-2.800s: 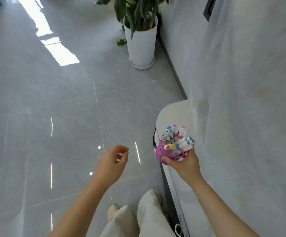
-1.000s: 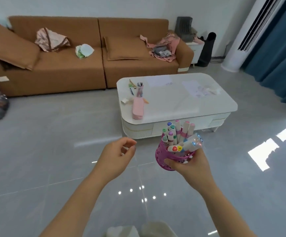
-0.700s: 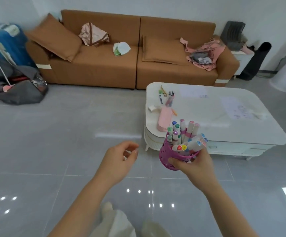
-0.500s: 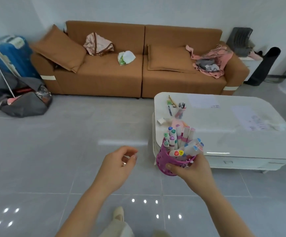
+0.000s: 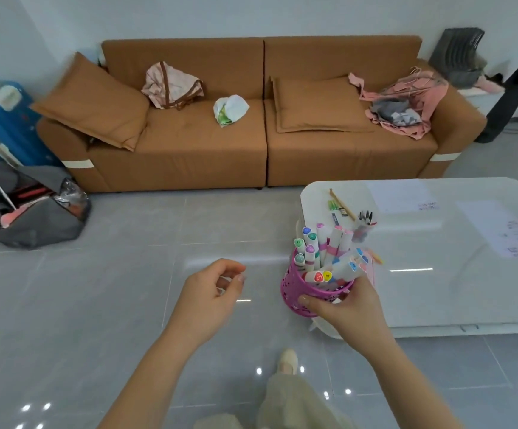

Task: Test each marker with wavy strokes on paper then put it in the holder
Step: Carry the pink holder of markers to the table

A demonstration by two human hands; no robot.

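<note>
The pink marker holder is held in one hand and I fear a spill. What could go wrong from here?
The pink holder is gripped by the right hand alone, and several markers lean out over its rim; they might slide onto the floor. The left hand holds nothing and gives no support. Set down carelessly on the white table, it could knock the small pen cup.

Bright, even, diffuse light; colours slightly washed. The glossy floor (image 5: 65,305) carries small point reflections low in frame and a pale streak near the desk (image 5: 437,305), whose top shows broad glare. Shadows faint. Edges bow from the wide lens; markers (image 5: 322,255) slightly smeared, detail soft throughout.
</note>
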